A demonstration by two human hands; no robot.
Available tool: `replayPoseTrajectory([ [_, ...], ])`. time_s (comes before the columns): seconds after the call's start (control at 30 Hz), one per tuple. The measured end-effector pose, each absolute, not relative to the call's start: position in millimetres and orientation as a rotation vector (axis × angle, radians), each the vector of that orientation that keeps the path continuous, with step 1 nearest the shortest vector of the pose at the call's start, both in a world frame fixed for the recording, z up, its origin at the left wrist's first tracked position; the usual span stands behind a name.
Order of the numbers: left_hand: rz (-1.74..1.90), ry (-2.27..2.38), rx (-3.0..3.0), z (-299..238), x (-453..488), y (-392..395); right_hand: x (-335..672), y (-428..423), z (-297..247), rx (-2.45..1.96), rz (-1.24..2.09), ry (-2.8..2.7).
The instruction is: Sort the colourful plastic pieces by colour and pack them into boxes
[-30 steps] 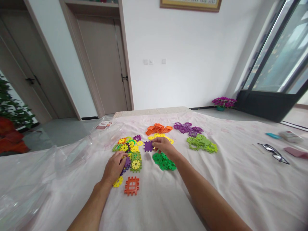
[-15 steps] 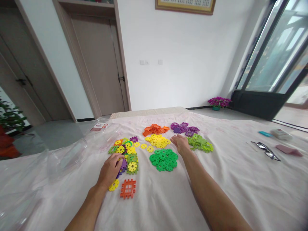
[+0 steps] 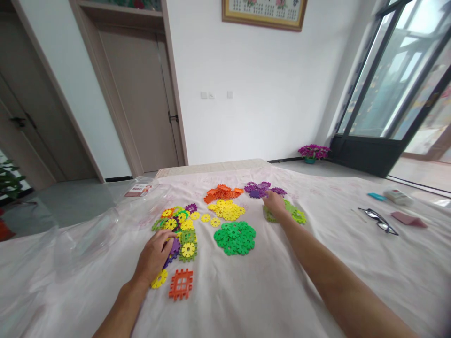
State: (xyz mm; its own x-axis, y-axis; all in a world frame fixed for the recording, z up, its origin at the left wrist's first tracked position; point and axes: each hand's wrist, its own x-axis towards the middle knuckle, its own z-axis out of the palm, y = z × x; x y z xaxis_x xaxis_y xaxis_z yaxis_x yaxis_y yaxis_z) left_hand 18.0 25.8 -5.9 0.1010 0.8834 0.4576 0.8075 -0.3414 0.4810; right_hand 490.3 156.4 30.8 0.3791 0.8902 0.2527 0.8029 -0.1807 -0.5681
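Toward the far edge of the cloth, right of centre, sits the purple pile [image 3: 263, 187], with a solid, darker purple square [image 3: 254, 194] lying at its near side. My right hand [image 3: 274, 203] is right at that pile, index finger poking out toward its edge. The other fingers are mostly hidden from the head cam, so I can't tell if they're pinching anything. The wrist end hangs over the lime pile [image 3: 296, 214], and that's my first worry: if I drop the heel of the hand or drag it back low, lime bits could hook on and end up mixed in with the purple.

My left hand [image 3: 155, 249] is loosely curled over the near-left side of the mixed heap [image 3: 188, 236], fingertips by a purple piece. Gripping or just resting, honestly can't say. Those notched edges look snaggy, so pulling one piece could tow its neighbours.

Closer in, there's an orange lattice square [image 3: 181, 284] and a yellow disc [image 3: 159, 279]; the forearm could sweep that disc. The yellow pile [image 3: 227, 210] sits between the orange pile [image 3: 222, 193] and the green pile [image 3: 235, 238], tight enough for spillover. Glasses [image 3: 380, 220] lie well off right.
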Motion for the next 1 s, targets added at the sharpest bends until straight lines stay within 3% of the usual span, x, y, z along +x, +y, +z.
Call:
replayPoseTrajectory([
  [0.47, 1.063, 1.735, 2.252, -10.7, 16.7, 29.1, 549.8, 177.8, 47.0, -2.262, 0.111, -1.713],
  [0.7, 1.063, 1.742, 2.243, -8.5, 17.3, 27.4, 547.0, 191.5, 70.7, -2.145, 0.065, -1.332],
  [1.0, 1.077, 1.728, 2.240, -8.1, 16.6, 27.5, 480.3, 154.0, 45.1, -1.886, 0.118, -1.570],
])
